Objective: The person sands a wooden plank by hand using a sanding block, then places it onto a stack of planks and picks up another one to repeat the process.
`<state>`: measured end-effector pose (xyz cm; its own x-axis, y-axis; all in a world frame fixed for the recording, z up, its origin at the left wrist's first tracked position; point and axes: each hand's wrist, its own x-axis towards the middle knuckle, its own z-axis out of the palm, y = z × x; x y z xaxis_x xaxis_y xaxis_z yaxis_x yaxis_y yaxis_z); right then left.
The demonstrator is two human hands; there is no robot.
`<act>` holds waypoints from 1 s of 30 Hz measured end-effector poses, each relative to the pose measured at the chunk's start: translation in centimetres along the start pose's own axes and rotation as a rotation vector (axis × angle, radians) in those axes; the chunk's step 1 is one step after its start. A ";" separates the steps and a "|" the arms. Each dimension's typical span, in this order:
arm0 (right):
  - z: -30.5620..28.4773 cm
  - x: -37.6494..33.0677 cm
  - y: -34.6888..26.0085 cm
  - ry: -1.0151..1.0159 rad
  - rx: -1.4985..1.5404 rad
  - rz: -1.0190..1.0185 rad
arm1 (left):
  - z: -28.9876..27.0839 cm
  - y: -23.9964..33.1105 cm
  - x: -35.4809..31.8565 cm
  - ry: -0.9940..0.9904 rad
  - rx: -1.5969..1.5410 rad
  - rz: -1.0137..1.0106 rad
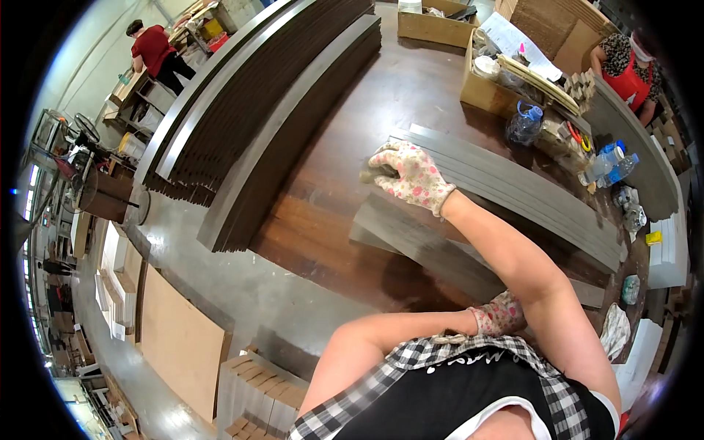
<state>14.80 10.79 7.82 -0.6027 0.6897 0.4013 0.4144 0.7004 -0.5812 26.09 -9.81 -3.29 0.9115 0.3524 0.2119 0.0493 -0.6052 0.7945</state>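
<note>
My right hand (414, 176), in a white glove with a pink floral print, reaches over the table with its fingers curled. They grip a small grey-brown block or pad (369, 174), whose exact kind is unclear. Below that hand lies a grey plank (403, 231), somewhat blurred, slanting back toward my body. My left hand (500, 314), gloved alike, is close to my waist near the plank's near part. The right arm covers part of it and its fingers are hidden. Beside my right wrist several narrow grey planks (513, 187) lie side by side.
Long stacks of dark planks (293, 125) stand along the table's left side. Cardboard boxes (488, 95) of supplies, a blue-capped bottle (524, 125) and plastic bottles (612, 165) line the far right. Two people work farther off. A large brown panel (180, 337) is at lower left.
</note>
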 end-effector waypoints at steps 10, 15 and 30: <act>-14.7 -7.4 -8.7 0.276 0.191 -0.123 | -11.8 4.0 -4.7 0.256 0.601 -0.050; -20.4 -15.4 -13.3 0.373 0.481 -0.200 | -22.7 6.8 -11.4 0.407 0.727 -0.325; -11.9 -16.8 -7.3 0.648 0.934 0.512 | -47.4 -10.9 -21.0 0.707 1.109 -1.345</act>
<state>29.99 -3.74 13.75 0.0421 0.9940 0.1009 -0.3006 0.1089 -0.9475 -12.94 23.21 10.53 -0.2551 0.9374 0.2369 0.9642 0.2651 -0.0106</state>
